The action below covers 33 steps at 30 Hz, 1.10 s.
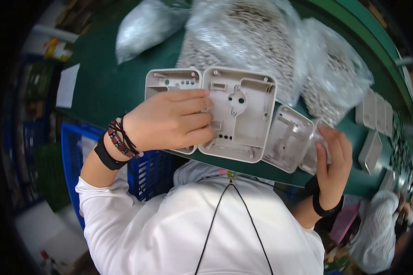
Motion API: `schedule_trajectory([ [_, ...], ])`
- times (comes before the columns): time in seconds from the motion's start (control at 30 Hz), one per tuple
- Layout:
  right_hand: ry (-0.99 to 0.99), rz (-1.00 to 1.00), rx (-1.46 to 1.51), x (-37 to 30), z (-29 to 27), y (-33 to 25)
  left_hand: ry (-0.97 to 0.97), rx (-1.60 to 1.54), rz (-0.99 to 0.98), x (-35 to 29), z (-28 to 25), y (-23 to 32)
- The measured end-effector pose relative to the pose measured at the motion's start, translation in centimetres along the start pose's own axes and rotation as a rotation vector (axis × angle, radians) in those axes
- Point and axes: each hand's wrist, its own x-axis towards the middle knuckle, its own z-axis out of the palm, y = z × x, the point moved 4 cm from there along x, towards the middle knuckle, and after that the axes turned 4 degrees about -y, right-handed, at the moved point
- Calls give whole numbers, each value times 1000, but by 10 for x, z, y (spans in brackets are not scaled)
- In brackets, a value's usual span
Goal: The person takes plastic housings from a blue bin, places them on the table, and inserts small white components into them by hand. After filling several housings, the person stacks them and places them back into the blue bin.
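Several light grey plastic housings stand in a row along the table's near edge. My left hand (170, 120) reaches across the leftmost housing (178, 77); its fingertips hook over the left wall of the large middle housing (254, 110), and its thumb is hidden. Inside the middle housing are posts, ribs, small holes and a round two-hole part. To its right a smaller housing (287, 137) lies tilted, open side up. At the row's right end, my right hand (334, 158) grips the edge of another small housing (310, 153) between thumb and fingers.
Clear plastic bags (248, 34) heaped with small grey parts cover the far side of the green table (96, 59). A whitish bag (147, 30) lies far left. More grey housings (374, 110) stand at the right. A blue crate (71, 160) sits below the table's left edge.
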Motion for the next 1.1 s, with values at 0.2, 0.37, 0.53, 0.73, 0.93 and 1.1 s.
schedule_trajectory([
  [0.2, 58, 213, -95, -28, -4, 47, -115, -163, 82, 25, 36, 5],
  [0.37, 18, 214, -101, -16, 0, 50, -196, -173, 27, 11, 47, 6],
  [0.53, 20, 117, 1, 2, 10, 41, -161, -144, -67, -11, 45, 8],
  [0.73, -29, 93, -7, 6, 16, 33, -172, -170, -95, -18, 46, 10],
  [0.93, -17, 144, -41, -1, 14, 30, -148, -164, -10, -16, 56, 11],
  [1.1, -90, 36, -42, -1, 24, 1, -166, -210, 29, -18, 70, 13],
])
